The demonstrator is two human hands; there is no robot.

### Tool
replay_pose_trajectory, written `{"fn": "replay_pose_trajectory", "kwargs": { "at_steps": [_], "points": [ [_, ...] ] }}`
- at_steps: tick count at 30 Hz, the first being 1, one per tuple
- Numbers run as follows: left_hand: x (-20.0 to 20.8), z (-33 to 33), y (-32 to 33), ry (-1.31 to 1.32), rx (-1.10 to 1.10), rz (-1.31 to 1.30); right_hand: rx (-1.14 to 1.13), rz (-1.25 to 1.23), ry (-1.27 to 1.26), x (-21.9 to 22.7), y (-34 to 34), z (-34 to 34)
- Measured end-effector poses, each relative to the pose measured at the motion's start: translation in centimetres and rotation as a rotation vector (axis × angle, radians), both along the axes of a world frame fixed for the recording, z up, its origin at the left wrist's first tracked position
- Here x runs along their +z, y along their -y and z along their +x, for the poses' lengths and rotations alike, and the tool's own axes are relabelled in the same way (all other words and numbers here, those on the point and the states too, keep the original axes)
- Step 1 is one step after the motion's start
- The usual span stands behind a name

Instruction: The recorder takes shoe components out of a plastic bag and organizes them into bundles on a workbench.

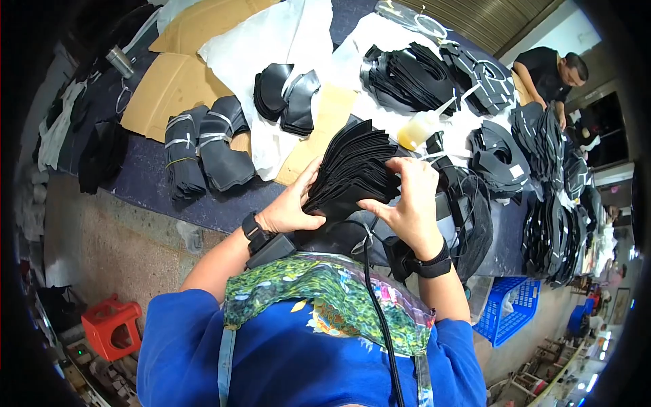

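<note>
In front of my chest is a thick stack of black sheet pieces [352,166], its upper layers spread out like a fan. My left hand [296,203] grips the stack's left side, with the fingers behind it and the thumb across the lower front. At the right edge my right hand [412,197] curves round the stack, fingertips on top and thumb lower down. A squeeze bottle with yellowish liquid and a pointed nozzle [419,127] is just beyond my right hand. Dark material [332,237] lies below the stack, partly covered by my hands.
Tied black bundles [184,156] lie on the table's left, beside cardboard [169,91]. More bundles [410,76] cover the far and right side. A blue crate [508,308] and a red stool [112,327] stand on the floor. Another person [550,76] works at the far right.
</note>
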State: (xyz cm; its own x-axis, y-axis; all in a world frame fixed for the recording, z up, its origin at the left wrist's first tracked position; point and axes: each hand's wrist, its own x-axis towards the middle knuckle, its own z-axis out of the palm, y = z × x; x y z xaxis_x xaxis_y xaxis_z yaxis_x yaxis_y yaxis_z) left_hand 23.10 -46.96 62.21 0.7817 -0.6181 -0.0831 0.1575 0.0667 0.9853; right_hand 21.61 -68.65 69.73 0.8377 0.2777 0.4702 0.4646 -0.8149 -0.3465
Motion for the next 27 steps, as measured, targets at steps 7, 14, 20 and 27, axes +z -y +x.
{"fn": "replay_pose_trajectory", "kwargs": {
  "at_steps": [7, 14, 20, 27],
  "points": [
    [0.7, 0.0, 0.2, -0.039, -0.004, 0.017, 0.067, 0.033, -0.113, -0.5, 0.1, -0.1],
    [0.2, -0.1, 0.2, -0.04, -0.041, -0.05, 0.17, 0.119, -0.304, -0.9, 0.3, -0.1],
    [-2.1, 0.2, 0.2, -0.026, -0.122, -0.158, 0.234, 0.24, -0.379, -0.5, 0.6, -0.3],
    [-3.6, 0.4, 1.1, -0.455, -0.238, -0.563, 0.369, 0.246, -0.554, -0.6, 0.5, -0.1]
  ]
}}
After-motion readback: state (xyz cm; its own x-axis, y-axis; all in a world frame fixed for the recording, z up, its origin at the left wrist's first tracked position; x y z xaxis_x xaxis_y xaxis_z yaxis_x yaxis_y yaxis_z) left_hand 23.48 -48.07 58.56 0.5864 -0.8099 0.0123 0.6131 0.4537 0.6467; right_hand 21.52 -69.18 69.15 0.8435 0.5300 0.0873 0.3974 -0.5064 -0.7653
